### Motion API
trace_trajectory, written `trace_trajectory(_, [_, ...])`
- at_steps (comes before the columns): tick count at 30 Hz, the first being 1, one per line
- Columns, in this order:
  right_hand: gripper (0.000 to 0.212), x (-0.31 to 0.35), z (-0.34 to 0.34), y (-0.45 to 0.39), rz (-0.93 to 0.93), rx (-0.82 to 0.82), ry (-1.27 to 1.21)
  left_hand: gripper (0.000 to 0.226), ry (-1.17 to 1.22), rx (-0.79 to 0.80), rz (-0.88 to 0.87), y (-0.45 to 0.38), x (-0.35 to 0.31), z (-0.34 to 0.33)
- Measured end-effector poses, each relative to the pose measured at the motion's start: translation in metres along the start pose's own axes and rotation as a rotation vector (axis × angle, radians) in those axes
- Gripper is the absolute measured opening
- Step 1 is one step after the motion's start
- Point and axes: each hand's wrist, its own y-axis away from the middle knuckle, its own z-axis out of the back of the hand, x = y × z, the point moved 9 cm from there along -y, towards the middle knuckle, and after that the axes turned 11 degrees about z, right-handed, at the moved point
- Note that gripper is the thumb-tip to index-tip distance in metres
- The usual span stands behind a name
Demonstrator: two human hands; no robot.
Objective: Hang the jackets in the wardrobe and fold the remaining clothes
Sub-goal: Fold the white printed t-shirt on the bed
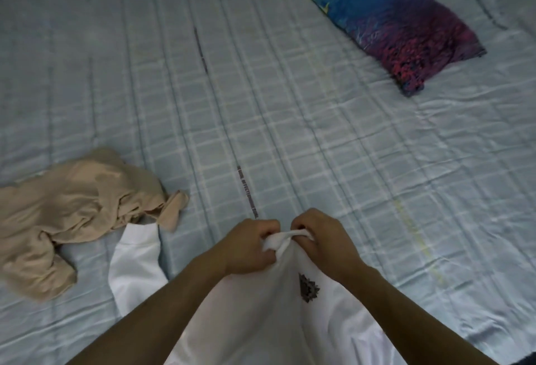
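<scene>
Much of the white garment (261, 315) was hidden: its lower part ran out of the bottom of the picture, both forearms crossed over it, and its top edge was bunched out of sight inside the two fists, so its full shape could not be made out. What showed was plain white cloth lying on the near part of the bed (290, 121), with a small dark emblem (308, 289) on the front whose design was too blurred to read, and one long sleeve (135, 263) trailing out flat to the left. The left hand (249, 245) and the right hand (322, 237) were side by side, almost touching, each with fingers curled tight around the gathered upper edge of the white cloth. A crumpled beige garment (69, 208) lay in a heap on the left of the bed, its edge overlapping the cuff of the white sleeve. A blue and red patterned pillow (391, 25) lay well apart at the far right. Faint printed lettering on the pale blue checked sheet was illegible.
</scene>
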Motion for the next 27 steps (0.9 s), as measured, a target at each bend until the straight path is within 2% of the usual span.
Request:
trace_trajectory(7, [0.011,0.067,0.082,-0.021,0.12,-0.152,0.171,0.015,-0.311,-0.251,-0.147,0.048,-0.055,0.092])
trace_trajectory(12, [0.022,0.13,0.129,-0.03,0.241,-0.282,0.242,0.021,-0.581,-0.36,-0.177,0.093,-0.077,0.131])
trace_trajectory(15, [0.023,0.172,0.148,-0.033,0.341,-0.307,0.271,0.012,-0.736,-0.518,-0.268,0.128,-0.103,0.159])
trace_trajectory(20, [0.023,0.223,0.175,-0.025,0.412,-0.38,0.277,0.019,-0.718,-0.704,-0.372,0.192,-0.133,0.202])
trace_trajectory(25, [0.016,0.259,0.178,-0.003,0.448,-0.371,0.323,0.021,-0.429,-0.673,-0.307,0.237,-0.127,0.219])
trace_trajectory(27, [0.012,0.267,0.172,0.005,0.436,-0.325,0.356,0.025,-0.318,-0.766,-0.311,0.259,-0.129,0.229])
